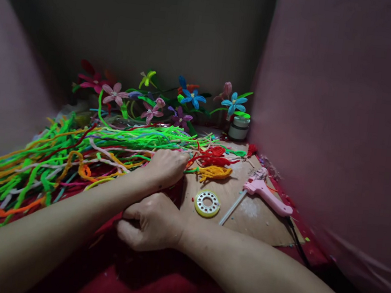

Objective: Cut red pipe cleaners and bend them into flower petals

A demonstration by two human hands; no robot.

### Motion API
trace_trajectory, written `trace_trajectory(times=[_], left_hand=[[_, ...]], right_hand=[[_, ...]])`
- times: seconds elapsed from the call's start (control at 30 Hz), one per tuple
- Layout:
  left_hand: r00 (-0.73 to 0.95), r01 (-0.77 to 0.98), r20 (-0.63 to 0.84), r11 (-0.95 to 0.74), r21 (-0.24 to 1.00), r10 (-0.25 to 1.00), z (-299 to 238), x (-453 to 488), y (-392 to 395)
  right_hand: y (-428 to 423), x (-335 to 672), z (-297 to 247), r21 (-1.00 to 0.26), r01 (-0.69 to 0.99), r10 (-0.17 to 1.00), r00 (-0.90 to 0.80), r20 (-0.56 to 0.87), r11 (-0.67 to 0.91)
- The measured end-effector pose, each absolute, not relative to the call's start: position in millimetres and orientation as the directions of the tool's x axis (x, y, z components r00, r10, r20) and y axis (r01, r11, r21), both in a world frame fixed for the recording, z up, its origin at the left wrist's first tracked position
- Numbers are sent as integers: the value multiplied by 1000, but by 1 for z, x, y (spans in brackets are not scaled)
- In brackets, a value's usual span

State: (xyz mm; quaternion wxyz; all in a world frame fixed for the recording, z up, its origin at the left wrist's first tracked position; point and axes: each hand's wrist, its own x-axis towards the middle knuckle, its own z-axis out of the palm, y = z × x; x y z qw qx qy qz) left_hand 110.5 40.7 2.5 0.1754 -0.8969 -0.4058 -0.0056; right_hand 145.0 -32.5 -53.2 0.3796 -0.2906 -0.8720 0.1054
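My left hand [168, 164] is closed in a fist over the right end of a heap of pipe cleaners [140, 135], mostly green with orange, white and red among them. Its fingertips are hidden, so what it grips does not show. Just past its knuckles lie red looped pipe cleaners [213, 157] and a yellow-orange looped bundle [215, 173] with a green stem. Nearer to me, my right hand [155, 222] is curled, thumb against the bent fingers, below my left wrist. Anything inside it is too dark or hidden to make out.
On a brown board [243, 222] lie a yellow-rimmed tape spool [207, 204] and a pink glue gun [267, 194] with a glue stick [233, 208] and cord. Behind stand pipe-cleaner flowers [194, 98] and a small white jar [239, 128]. Pink cloth [344, 111] hangs at right.
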Motion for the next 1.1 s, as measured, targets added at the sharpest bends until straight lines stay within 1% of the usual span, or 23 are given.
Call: trace_trajectory(times=[0.13,0.23,0.33,0.47,0.57,0.67,0.77,0.87,1.1], left_hand=[[660,742,180,-597,-306,729,-3,109,41],[647,760,223,-592,-269,729,-9,105,46],[620,784,296,-589,-194,727,-16,100,52],[580,784,420,-619,-54,698,-25,90,53],[585,730,488,-683,32,648,-32,79,48],[597,665,539,-743,82,594,-42,68,43],[606,609,579,-786,103,545,-53,57,40],[611,571,613,-815,97,501,-61,51,39],[603,584,648,-811,39,465,-59,49,36]], right_hand=[[-33,145,-53,-412,380,560,-549,620,828],[-33,145,-52,-412,393,569,-538,622,822],[-34,145,-53,-424,412,591,-540,599,806],[-38,143,-53,-446,399,598,-563,571,801],[-41,142,-53,-465,400,611,-564,555,790],[-42,141,-54,-475,399,618,-575,536,784],[-43,140,-55,-473,399,616,-575,538,786],[-43,138,-57,-466,389,604,-584,542,795],[-44,136,-60,-452,388,592,-608,529,803]])
